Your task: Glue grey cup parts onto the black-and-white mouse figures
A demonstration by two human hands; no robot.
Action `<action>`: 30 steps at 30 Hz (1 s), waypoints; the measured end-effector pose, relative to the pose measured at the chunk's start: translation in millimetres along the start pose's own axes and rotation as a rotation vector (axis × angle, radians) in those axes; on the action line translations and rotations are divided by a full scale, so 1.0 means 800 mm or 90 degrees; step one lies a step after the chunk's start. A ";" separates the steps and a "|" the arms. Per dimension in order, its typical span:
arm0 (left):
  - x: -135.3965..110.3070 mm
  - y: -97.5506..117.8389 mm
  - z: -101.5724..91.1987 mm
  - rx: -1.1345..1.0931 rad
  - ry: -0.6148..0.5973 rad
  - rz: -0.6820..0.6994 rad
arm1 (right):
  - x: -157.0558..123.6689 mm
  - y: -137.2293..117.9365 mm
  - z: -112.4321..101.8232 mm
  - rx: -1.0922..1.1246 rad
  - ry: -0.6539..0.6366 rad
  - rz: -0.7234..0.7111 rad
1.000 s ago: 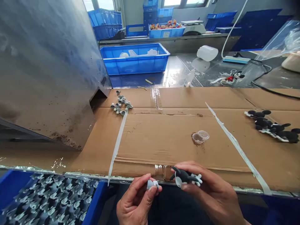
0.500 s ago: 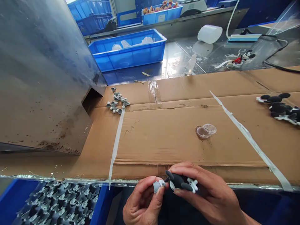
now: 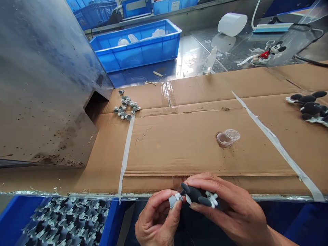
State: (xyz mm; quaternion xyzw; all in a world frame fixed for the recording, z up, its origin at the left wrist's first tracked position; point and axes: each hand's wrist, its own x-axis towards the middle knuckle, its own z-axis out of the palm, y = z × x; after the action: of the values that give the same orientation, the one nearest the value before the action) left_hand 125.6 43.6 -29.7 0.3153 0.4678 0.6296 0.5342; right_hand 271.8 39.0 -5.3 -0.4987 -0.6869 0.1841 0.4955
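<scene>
Low at the table's front edge, my left hand (image 3: pixel 156 218) pinches a small grey-and-white plastic toy part (image 3: pixel 173 201) between thumb and forefinger. My right hand (image 3: pixel 237 212) grips a black mouse-figure piece (image 3: pixel 195 194) with round ears and a white glove. The two pieces are close together, nearly end to end; whether they touch I cannot tell. Similar grey parts (image 3: pixel 126 106) lie in a loose cluster on the cardboard at the left. More black figure pieces (image 3: pixel 311 106) lie in a pile at the far right.
Cardboard (image 3: pixel 174 147) covers the table. On it stands a clear cup (image 3: pixel 228 137). A large metal housing (image 3: pixel 46 85) blocks the left. Behind are a blue bin (image 3: pixel 138 51), a small bottle (image 3: pixel 210 60) and a painted mouse figure (image 3: pixel 268 53). Below left, another bin (image 3: pixel 106 222) holds many grey parts.
My view has tipped down slightly, so the table sits higher in the picture. Both hands keep their grips, and the two pieces stay close together.
</scene>
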 end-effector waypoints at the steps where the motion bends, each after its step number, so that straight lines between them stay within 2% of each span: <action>1: 0.000 0.000 0.000 0.003 0.001 -0.002 | 0.000 0.000 0.000 -0.003 -0.002 -0.002; 8: 0.001 -0.001 -0.003 0.021 -0.011 0.005 | -0.003 0.000 0.000 0.023 -0.023 -0.001; 19: 0.002 -0.009 -0.007 0.037 -0.040 0.065 | -0.001 0.000 -0.003 0.019 -0.053 -0.008; 25: 0.002 -0.013 -0.010 0.048 -0.062 0.088 | -0.001 0.001 -0.004 0.063 -0.066 0.001; 30: 0.000 -0.013 -0.008 0.036 -0.042 0.075 | -0.002 0.005 -0.003 0.073 -0.060 0.022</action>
State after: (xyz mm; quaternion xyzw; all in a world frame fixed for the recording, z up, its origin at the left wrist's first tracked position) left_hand 124.1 42.4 -41.7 0.3778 0.4484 0.6355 0.5022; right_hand 276.0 38.6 -7.8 -0.4722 -0.6887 0.2552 0.4874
